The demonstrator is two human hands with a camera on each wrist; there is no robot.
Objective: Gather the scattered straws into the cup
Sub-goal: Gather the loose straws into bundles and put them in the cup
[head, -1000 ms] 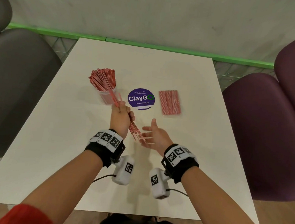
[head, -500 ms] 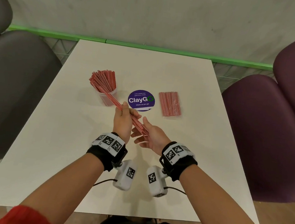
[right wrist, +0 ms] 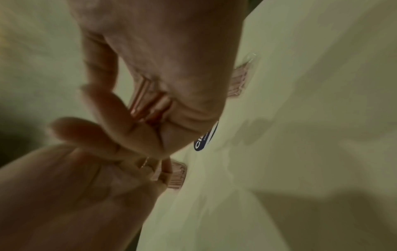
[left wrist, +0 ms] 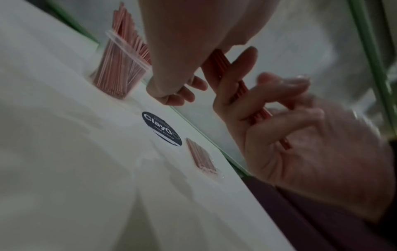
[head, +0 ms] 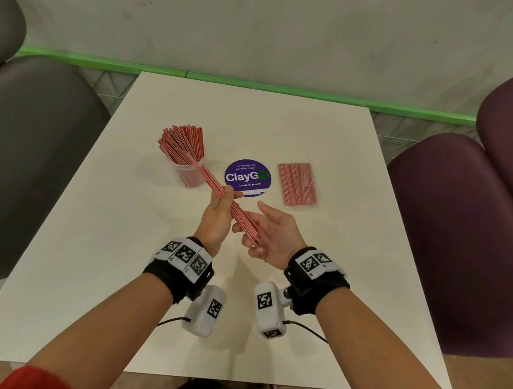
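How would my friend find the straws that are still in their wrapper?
Look at the white table and find the round purple sticker in its middle. Just right of it lies the flat pack of red straws in clear wrap; the other straws stand in the cup or are held.

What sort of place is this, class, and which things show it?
Probably an office pantry or canteen: the round sticker on the white table asks people to keep pantries clean, upholstered chairs flank it, and a cup holds drinking straws.

Clear plastic cup (head: 190, 174) of straws stands left of the round purple sticker (head: 247, 178); flat packet of red straws (head: 297, 184) lies right of it.
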